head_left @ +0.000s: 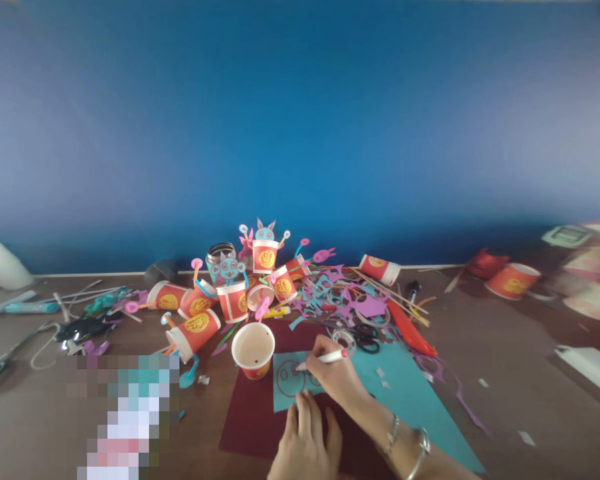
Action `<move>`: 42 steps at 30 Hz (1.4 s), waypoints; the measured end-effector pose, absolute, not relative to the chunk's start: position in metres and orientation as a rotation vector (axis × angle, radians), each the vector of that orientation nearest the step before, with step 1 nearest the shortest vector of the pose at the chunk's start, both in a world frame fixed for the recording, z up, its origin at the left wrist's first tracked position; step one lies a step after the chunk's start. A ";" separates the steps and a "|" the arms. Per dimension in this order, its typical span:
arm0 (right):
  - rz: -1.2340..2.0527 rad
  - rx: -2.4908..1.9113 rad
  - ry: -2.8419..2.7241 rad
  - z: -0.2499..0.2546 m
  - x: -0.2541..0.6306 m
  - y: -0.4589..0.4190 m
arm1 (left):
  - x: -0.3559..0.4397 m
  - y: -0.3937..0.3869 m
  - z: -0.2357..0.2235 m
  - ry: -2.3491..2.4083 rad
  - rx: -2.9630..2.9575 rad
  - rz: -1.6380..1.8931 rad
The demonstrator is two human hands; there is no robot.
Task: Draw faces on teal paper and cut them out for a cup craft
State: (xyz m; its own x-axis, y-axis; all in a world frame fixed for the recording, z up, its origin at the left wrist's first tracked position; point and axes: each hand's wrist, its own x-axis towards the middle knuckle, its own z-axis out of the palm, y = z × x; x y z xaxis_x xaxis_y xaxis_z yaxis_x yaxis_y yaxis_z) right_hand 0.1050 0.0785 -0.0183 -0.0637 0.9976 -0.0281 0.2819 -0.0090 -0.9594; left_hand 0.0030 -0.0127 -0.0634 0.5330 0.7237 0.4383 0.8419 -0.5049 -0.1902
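Observation:
My right hand (333,367) grips a white marker (335,357) with a red end, its tip on a small piece of light blue paper (283,398). Round shapes are drawn on that paper in a dark reddish line. My left hand (307,433) lies flat with fingers stretched over the lower edge of the piece. Beneath is a dark red sheet (245,427), with a larger light blue sheet (420,393) to the right. An open paper cup (254,353) stands upright just left of the drawing. My right hand covers part of the drawn shapes.
Behind are decorated red cups (233,303), some tipped over, and a heap of paper scraps (325,293). Scissors (366,337) and a tape roll (344,339) lie beyond my right hand. A red object (410,330), sticks (395,293) and stacked cups (380,269) lie farther right.

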 end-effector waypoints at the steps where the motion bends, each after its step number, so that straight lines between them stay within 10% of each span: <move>1: 1.125 -1.401 -1.459 -0.018 0.105 0.078 | 0.003 -0.013 -0.064 -1.286 -2.395 -0.427; 42: 1.117 -1.392 -1.460 -0.022 0.104 0.079 | 0.004 -0.012 -0.055 -1.288 -2.391 -0.452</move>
State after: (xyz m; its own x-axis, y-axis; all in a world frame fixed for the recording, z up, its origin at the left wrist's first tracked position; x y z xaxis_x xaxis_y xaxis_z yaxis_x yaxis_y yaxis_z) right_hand 0.1044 0.0786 -0.0217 -0.0615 0.9979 -0.0190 0.2792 -0.0011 -0.9602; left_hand 0.0041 -0.0121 -0.0550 0.5266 0.7203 0.4514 0.8445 -0.5040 -0.1811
